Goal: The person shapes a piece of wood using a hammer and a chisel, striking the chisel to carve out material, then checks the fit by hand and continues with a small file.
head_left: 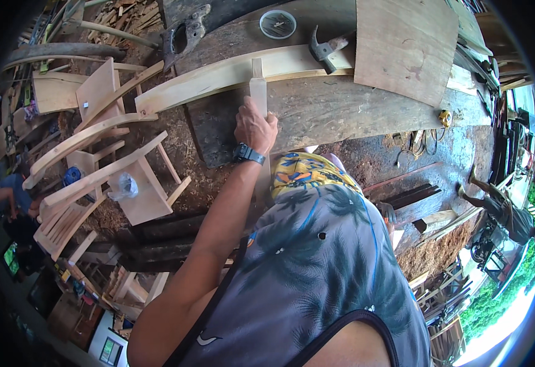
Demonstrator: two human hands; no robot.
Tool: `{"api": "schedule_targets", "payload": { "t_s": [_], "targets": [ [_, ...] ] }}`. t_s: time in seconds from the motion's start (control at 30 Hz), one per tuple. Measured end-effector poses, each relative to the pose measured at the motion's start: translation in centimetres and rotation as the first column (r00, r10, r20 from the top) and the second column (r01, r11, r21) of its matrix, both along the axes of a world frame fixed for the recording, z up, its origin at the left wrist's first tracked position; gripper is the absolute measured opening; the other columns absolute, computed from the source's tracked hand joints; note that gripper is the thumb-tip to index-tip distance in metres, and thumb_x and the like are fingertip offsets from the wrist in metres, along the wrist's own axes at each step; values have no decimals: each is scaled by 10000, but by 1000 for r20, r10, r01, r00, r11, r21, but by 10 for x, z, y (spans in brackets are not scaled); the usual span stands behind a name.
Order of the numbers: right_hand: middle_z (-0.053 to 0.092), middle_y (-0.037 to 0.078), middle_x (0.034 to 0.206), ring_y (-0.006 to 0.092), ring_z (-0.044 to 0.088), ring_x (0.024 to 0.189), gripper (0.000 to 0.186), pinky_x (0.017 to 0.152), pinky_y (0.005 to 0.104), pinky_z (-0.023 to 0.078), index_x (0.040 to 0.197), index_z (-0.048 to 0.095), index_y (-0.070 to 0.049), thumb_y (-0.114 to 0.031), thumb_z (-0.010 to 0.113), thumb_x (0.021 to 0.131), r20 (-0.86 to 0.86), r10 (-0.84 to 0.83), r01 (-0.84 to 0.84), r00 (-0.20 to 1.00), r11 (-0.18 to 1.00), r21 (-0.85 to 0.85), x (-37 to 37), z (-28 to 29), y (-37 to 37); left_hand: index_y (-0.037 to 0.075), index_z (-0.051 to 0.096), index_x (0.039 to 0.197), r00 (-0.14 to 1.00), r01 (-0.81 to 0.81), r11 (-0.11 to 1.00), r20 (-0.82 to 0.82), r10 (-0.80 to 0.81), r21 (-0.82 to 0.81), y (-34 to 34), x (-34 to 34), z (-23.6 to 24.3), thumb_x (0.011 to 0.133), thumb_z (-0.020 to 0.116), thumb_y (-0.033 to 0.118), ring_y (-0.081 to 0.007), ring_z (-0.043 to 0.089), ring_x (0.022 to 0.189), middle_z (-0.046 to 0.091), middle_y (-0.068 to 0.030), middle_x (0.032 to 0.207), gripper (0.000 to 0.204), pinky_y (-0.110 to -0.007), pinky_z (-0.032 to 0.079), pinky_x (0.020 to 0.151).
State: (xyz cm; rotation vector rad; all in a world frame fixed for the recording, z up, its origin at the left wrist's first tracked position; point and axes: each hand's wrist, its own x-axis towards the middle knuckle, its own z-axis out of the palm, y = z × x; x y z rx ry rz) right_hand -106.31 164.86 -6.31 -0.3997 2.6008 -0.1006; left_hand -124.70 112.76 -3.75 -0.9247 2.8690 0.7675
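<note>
My left hand (256,126), with a dark watch on the wrist, is closed around a pale wooden strip (258,92). The strip's upper end is cut narrower, like a tenon, and reaches over a long pale board (200,79) on the workbench (322,107). Its lower part runs back beside my forearm toward my body. I cannot tell whether the strip touches the board. A claw hammer (322,52) lies across the board to the right of the strip. My right hand is out of the picture.
Behind the board are a handsaw (182,38) and a round tub (278,24) of small pieces, probably nails. A plywood sheet (405,49) and a tape measure (445,118) lie at the bench's right. Unfinished wooden chairs (139,189) stand left; people (503,205) are at both sides.
</note>
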Motion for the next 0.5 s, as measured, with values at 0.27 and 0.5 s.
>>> {"api": "schedule_targets", "payload": {
  "t_s": [0.27,0.5],
  "targets": [
    [674,191,1071,320,677,957,301,847,444,516,1105,716,-86,-248,628,866,184,-413,413,892,910,41,16,-11,12,-16,355,1378,1000,3,1000,22,-3,21,0,3,-3,859,679,312,-442,616,1031,593,-258,1144,694,-552,538,806],
    [753,174,936,238,747,841,327,754,383,562,1011,789,-103,-350,774,799,166,-820,816,547,567,113,5,28,8,62,489,1293,949,-251,957,230,214,147,7,-8,11,813,763,375,-456,669,960,660,-245,1119,635,-524,529,858]
  ]
}}
